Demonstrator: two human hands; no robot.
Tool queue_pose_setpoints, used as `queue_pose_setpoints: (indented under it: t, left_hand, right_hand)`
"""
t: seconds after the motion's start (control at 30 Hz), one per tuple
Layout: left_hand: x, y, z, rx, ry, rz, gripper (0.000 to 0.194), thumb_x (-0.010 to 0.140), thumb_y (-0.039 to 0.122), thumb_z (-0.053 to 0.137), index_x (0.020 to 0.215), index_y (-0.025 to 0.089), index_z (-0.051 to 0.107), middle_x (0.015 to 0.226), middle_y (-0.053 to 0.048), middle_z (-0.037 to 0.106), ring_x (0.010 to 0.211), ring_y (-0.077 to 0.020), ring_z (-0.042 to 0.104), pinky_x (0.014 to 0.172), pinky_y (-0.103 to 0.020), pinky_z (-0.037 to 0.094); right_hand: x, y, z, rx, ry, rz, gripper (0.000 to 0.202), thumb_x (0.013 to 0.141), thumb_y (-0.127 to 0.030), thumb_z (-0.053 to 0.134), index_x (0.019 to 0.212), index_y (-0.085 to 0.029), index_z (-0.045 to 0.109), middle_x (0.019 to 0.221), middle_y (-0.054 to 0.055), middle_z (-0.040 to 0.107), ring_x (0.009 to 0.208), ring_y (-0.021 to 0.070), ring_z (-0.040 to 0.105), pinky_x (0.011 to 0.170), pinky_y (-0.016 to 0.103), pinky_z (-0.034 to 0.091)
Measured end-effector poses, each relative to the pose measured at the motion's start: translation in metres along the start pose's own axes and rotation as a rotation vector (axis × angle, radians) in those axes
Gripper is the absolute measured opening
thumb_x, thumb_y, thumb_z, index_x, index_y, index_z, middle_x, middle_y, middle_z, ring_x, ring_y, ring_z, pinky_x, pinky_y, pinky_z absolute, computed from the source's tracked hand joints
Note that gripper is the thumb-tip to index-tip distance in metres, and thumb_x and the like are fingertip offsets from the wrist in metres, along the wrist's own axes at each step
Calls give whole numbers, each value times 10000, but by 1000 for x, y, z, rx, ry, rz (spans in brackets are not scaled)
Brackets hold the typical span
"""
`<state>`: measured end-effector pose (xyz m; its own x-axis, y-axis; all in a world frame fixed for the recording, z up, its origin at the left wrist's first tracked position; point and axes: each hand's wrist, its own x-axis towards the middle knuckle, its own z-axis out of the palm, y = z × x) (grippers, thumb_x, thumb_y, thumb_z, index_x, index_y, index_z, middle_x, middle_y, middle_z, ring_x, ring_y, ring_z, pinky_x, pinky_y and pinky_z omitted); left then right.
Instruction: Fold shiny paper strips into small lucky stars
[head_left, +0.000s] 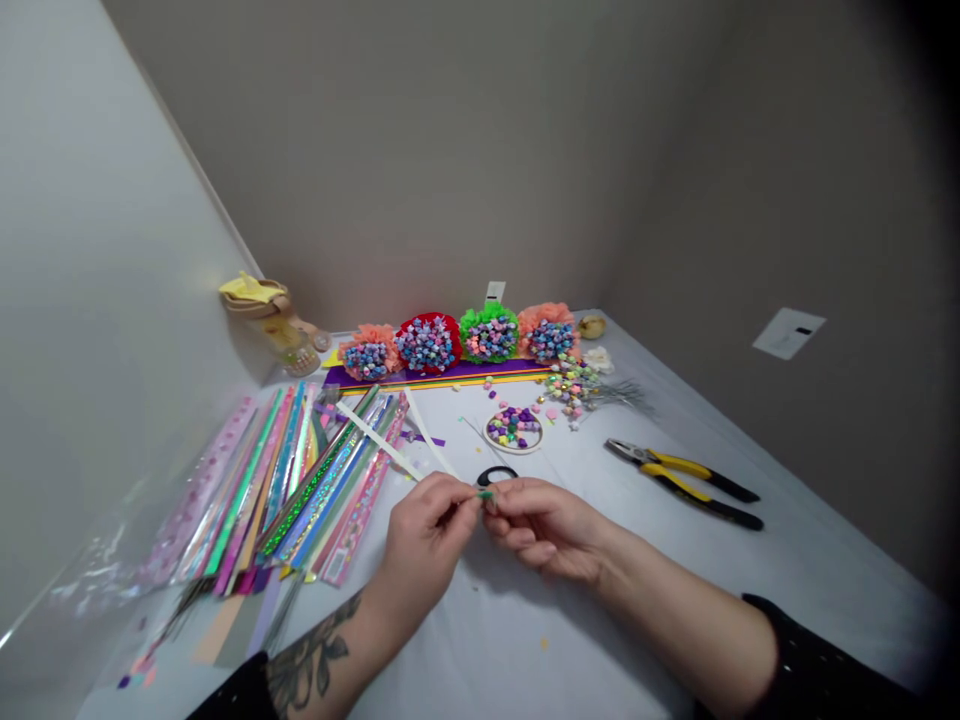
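Observation:
My left hand (pixel 435 525) and my right hand (pixel 540 525) meet over the middle of the table. Both pinch a small green paper strip (pixel 486 494) between thumb and fingertips; much of it is hidden by the fingers. Just beyond the fingertips shows the black handle loop of scissors (pixel 495 474), the rest of them covered by my hands. Behind that, a round shallow dish (pixel 538 440) holds purple, pink and green folded paper stars (pixel 514 424). Two white paper strips (pixel 379 440) lie beyond my left hand.
Packs of shiny coloured paper strips (pixel 322 490) spread across the left side. Yellow-and-black pliers (pixel 682 480) lie at right. Along the back stand several star-filled tissue paper flowers (pixel 427 342), beside loose stars (pixel 574 385) and thin wires (pixel 622 395). A tan cup-like container (pixel 274 325) leans back left.

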<state>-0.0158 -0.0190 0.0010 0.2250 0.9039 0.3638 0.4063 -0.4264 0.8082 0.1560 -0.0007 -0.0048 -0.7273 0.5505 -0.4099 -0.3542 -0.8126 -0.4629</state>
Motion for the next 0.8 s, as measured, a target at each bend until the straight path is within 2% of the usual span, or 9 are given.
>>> queue_pose_setpoints:
  t: [0.23, 0.4, 0.6, 0.7, 0.8]
  left_hand:
    - [1, -2, 2, 41, 15, 40, 122, 812, 142, 551, 747, 163, 652, 695, -28, 632, 648, -126, 579, 589, -206, 433]
    - [-1, -6, 2, 42, 35, 150, 112, 820, 120, 549, 793, 166, 647, 720, -22, 641, 662, -117, 580, 595, -197, 444]
    - [-2, -8, 2, 73, 8, 190, 123, 831, 106, 536, 856, 169, 637, 773, -28, 647, 733, -125, 595, 674, -213, 464]
    - [-1, -6, 2, 101, 7, 177, 106, 835, 119, 530, 830, 161, 627, 751, -26, 636, 705, -119, 584, 647, -205, 455]
    - [-1, -4, 3, 142, -6, 148, 105, 830, 131, 521, 783, 155, 611, 707, -18, 611, 637, -109, 551, 588, -197, 430]
  right_hand:
    - [1, 2, 0, 16, 44, -39, 146, 672, -143, 658, 704, -116, 518, 592, -26, 473, 411, 9, 301, 313, 95, 90]
    - [1, 2, -1, 125, -7, 51, 100, 686, -142, 605, 749, -86, 552, 596, -16, 491, 390, 5, 279, 296, 98, 99]
    - [0, 2, 0, 170, -27, 82, 92, 679, -138, 601, 722, -84, 541, 588, -20, 481, 389, 1, 274, 295, 93, 97]
    - [0, 2, 2, 136, -11, 62, 109, 662, -139, 617, 684, -87, 525, 574, -32, 459, 387, -6, 255, 299, 96, 80]
    - [-1, 3, 4, 56, 36, -18, 142, 666, -154, 639, 680, -107, 505, 582, -36, 458, 396, -4, 262, 314, 105, 70]
